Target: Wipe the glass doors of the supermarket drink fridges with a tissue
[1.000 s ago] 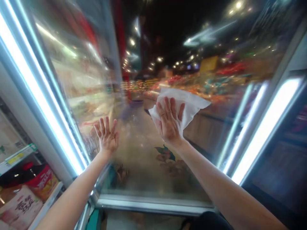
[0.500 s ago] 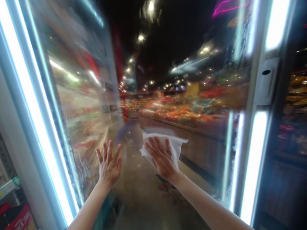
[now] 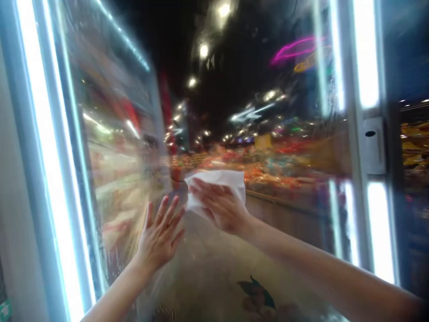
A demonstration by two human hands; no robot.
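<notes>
A white paper towel (image 3: 236,181) lies spread under my right hand (image 3: 221,205), which holds it pressed flat on a glass pane (image 3: 201,268). The towel's edges stick out above and to the right of the fingers. To the left and slightly lower, my left hand (image 3: 162,237) is open with its fingers spread, palm toward the same pane and nothing in it. Its fingertips are near the towel's left edge. Whether the left palm fully touches the glass, I cannot tell. A dark leaf-like print (image 3: 258,290) shows low on the pane.
Bright light strips (image 3: 43,152) run down the left side, and another light strip (image 3: 367,58) stands at the right. A grey lock box (image 3: 373,145) sits on the right frame. Through the glass, blurred shop displays (image 3: 278,165) and ceiling lamps appear.
My right hand and the towel have moved left and a little upward, with the fingers now pointing more to the left. The left hand sits slightly further right. The view has tilted.
</notes>
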